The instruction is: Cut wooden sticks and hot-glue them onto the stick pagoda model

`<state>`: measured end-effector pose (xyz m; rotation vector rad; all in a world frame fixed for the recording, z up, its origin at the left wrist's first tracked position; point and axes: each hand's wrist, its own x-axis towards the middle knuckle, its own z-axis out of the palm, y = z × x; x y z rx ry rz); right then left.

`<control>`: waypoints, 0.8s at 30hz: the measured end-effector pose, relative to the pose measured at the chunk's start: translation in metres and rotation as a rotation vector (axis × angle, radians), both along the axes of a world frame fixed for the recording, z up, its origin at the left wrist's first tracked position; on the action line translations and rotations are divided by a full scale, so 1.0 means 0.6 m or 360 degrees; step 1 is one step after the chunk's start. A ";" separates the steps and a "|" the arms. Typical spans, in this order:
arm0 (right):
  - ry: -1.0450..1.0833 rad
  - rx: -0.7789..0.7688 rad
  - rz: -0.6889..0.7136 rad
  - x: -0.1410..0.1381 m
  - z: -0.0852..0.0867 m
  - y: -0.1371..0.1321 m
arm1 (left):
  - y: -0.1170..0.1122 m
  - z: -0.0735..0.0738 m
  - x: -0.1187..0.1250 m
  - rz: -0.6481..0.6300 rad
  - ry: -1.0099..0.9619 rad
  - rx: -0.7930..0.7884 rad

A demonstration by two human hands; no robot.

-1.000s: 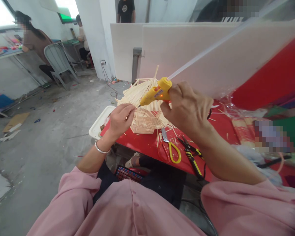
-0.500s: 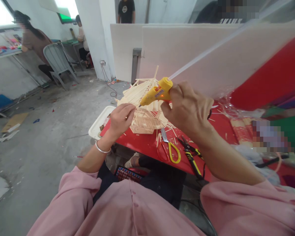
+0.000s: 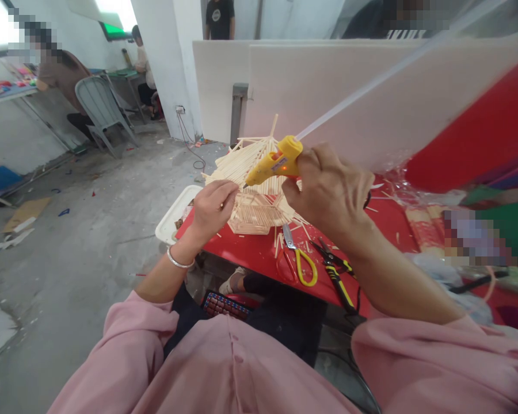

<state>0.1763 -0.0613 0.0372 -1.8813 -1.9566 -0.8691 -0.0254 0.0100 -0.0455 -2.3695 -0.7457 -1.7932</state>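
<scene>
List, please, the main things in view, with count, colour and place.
Table: one, red, centre
Stick structure: one, pale wood, on table
Glue gun: one, yellow, above table
Glue stick: one, translucent white, in glue gun
Scissors: one, red-yellow handles, on table
Pliers: one, black-yellow, right of scissors
Tray: one, white, table's left side
Boards: at least two, whitish, behind table
Chair: one, grey, upper left
Other people: four, varied clothes, background
Left hand: one, bare, near glue gun tip
Right hand: one, bare, holding glue gun
</scene>
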 end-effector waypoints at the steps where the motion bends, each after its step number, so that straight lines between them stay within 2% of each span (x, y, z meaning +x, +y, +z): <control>1: 0.0001 0.0001 0.0000 0.000 0.000 0.000 | 0.000 0.001 0.000 0.0015 0.0020 -0.0010; 9: 0.0018 0.0014 0.0007 -0.004 0.000 0.003 | -0.002 -0.003 -0.001 0.0031 0.0022 -0.0064; 18: 0.0007 0.0038 -0.0020 -0.003 0.001 0.001 | 0.000 -0.010 -0.001 -0.0020 -0.0020 0.0023; 24: -0.0005 0.0039 -0.0027 -0.001 0.000 0.002 | 0.000 -0.012 0.001 0.0052 -0.0011 -0.0045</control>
